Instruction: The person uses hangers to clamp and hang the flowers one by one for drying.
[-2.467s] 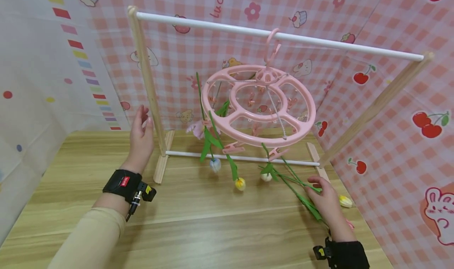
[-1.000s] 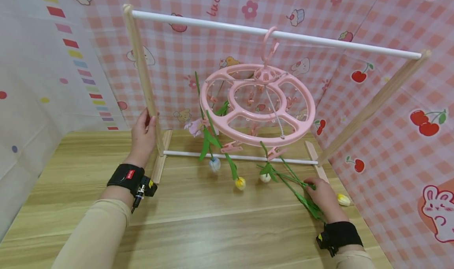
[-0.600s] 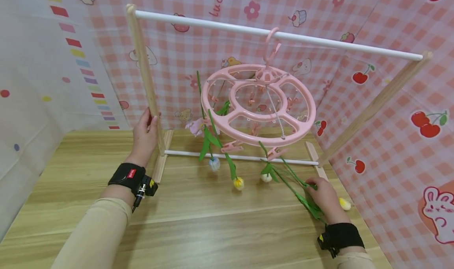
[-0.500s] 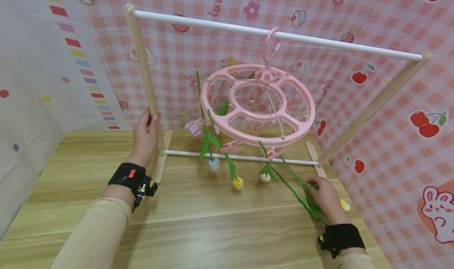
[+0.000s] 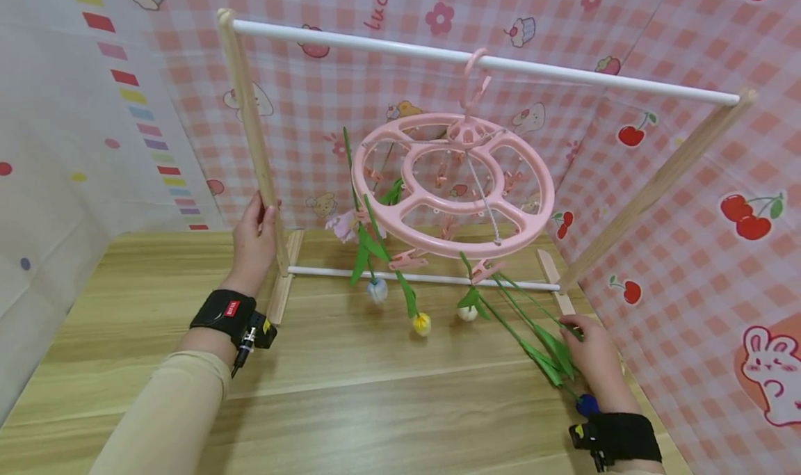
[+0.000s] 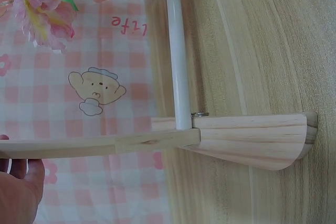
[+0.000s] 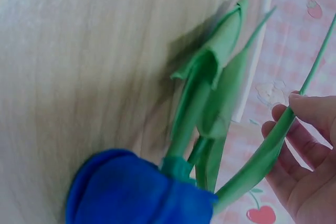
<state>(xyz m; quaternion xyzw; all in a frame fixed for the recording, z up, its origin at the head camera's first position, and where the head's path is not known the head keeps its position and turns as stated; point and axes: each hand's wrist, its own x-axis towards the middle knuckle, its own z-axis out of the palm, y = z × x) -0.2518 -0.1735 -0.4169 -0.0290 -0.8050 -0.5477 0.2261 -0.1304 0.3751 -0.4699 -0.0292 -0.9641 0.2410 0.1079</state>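
A pink checked cloth [image 5: 375,78] with a cupcake picture [image 5: 520,32] and the word "luck" [image 5: 378,5] is behind the brown wood table [image 5: 350,412], red cherries [image 5: 755,227] and a white bunny [image 5: 776,391] are on the right side, and a white cloth [image 5: 56,204] on the left has colored dots [image 5: 111,144].

We wear, at left: one cream sleeve [image 5: 165,416], creased; one black wrist strap [image 5: 211,320] with red label [image 5: 231,308], pale lettering; one black camera [image 5: 268,337], yellow mark; one black-and-silver cable connector [image 5: 240,353]. At right: one black band [image 5: 628,437]; one black camera unit [image 5: 586,439], yellow mark; one cream cuff [image 5: 638,469], near edge. Left hand [image 5: 253,242], right hand [image 5: 594,355]: bare.
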